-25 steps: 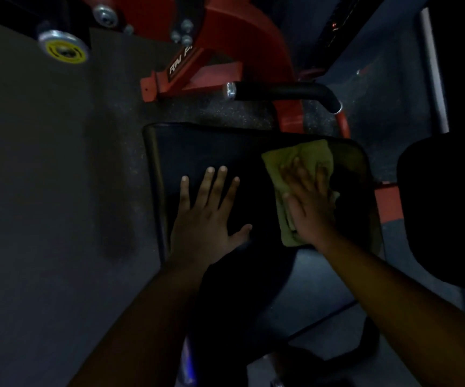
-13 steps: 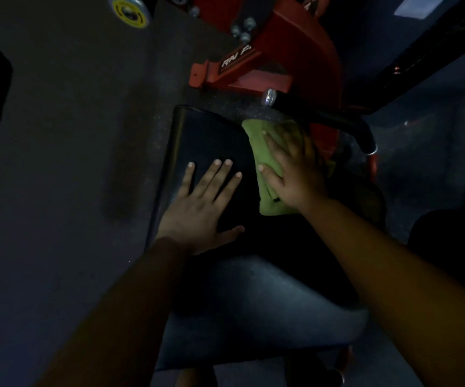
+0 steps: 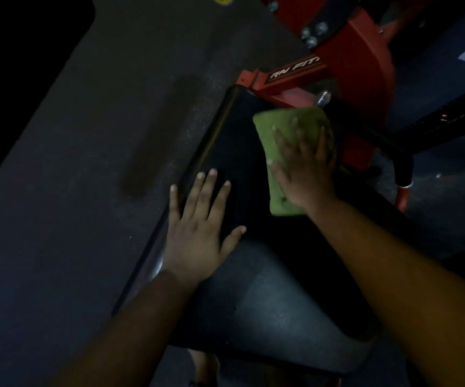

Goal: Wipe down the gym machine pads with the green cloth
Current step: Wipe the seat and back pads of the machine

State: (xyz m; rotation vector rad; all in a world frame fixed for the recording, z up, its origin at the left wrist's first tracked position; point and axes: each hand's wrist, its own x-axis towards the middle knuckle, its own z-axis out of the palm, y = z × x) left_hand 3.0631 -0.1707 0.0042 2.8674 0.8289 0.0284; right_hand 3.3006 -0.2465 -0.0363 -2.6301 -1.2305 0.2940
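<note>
From the head view, we press the green cloth (image 3: 287, 152) flat under our right hand (image 3: 302, 174), fingers spread, at the far right of the black pad (image 3: 234, 152). Our left hand (image 3: 197, 236) rests open, flat, on the pad's left side, near the red frame (image 3: 359, 65).

The green cloth (image 3: 273, 135), a soft folded rectangle of towelling, lies flat on the far right part of the black padded vinyl seat pad (image 3: 234, 152) of the gym machine, its far edge near the pad's far end. The pad is broad, dark and smooth, with a rounded piped edge along its left side, running away at a slant.
</note>
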